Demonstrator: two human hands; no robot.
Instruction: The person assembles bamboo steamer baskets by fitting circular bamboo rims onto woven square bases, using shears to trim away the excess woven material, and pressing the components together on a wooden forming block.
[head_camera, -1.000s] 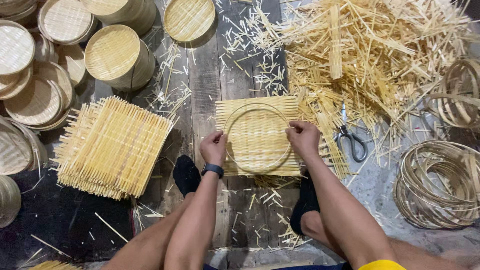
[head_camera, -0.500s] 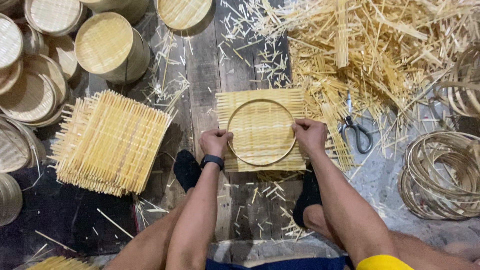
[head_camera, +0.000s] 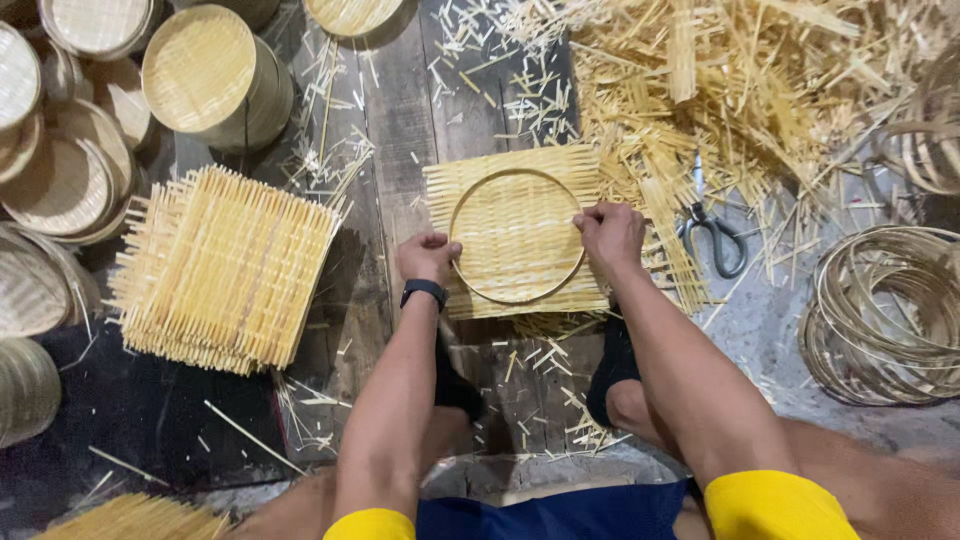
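Fitting step: bamboo ring (head_camera: 517, 236) is pinched by left hand (head_camera: 428, 257) & right hand (head_camera: 610, 232), fingers closed on its rim — pressed onto woven mat (head_camera: 590, 165) betw. them. Next move prob. needs even downward pressure.

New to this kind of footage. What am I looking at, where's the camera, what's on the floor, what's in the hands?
There is no machine here: a person works with two bare hands, and a single camera worn on the head looks straight down at them.

The left hand, with a dark wristband, and the right hand each grip an opposite edge of a thin round bamboo hoop, which lies on a square pale woven bamboo mat on the dark wooden plank floor.

To the left sits a stack of similar square woven mats, and beyond it round woven bamboo lids and trays. To the right lie grey-handled scissors, a big heap of loose bamboo strips and a pile of coiled bamboo rings.
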